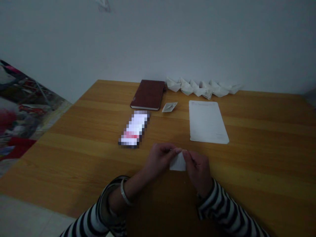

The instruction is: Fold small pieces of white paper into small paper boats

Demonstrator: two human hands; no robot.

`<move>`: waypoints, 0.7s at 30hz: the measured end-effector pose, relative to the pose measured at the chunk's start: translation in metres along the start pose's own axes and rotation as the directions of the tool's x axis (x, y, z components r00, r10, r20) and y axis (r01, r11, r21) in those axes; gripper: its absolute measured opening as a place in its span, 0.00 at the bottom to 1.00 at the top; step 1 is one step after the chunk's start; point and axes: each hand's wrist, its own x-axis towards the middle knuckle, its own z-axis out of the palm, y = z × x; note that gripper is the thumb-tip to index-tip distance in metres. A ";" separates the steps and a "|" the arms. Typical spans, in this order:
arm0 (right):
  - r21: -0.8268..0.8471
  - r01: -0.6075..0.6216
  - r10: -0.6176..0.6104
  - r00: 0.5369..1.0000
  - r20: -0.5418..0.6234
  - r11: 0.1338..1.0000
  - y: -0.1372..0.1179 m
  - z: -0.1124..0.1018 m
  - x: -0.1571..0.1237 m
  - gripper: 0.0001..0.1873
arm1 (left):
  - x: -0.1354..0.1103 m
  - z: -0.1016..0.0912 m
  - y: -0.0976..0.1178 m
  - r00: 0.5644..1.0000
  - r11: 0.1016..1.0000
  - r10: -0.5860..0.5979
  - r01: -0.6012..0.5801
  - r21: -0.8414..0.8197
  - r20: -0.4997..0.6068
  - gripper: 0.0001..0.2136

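A small folded piece of white paper (178, 163) is pinched between both hands above the near part of the table. My left hand (161, 158) closes on its upper left corner with thumb and fingers. From the other side, my right hand (198, 164) grips the upper right edge, and the two thumbs nearly meet at the top. Beyond the hands lies a sheet of lined paper (208, 121). One small folded paper boat (169, 107) sits by itself left of that sheet.
Several white paper boats (187, 87) stand in a row along the wall. A brown notebook (148, 94) lies left of them, with a phone (135, 128), its screen lit and blurred, in front. The wooden table (81, 131) ends at the left, with clutter beyond.
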 end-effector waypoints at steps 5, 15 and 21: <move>0.021 -0.032 0.030 0.997 0.072 0.999 -0.004 0.003 0.000 0.21 | -0.002 0.003 -0.005 0.987 0.997 0.011 -0.024 -0.078 -0.163 0.15; 0.252 -0.163 0.179 0.983 -0.043 0.954 0.000 -0.001 0.006 0.07 | 0.007 -0.014 0.001 0.945 0.998 0.042 -0.055 -0.031 -0.323 0.12; 0.381 -0.190 0.250 0.962 -0.114 0.905 -0.006 0.000 0.008 0.04 | -0.002 0.004 -0.005 0.971 0.968 0.185 -0.154 0.199 -0.152 0.11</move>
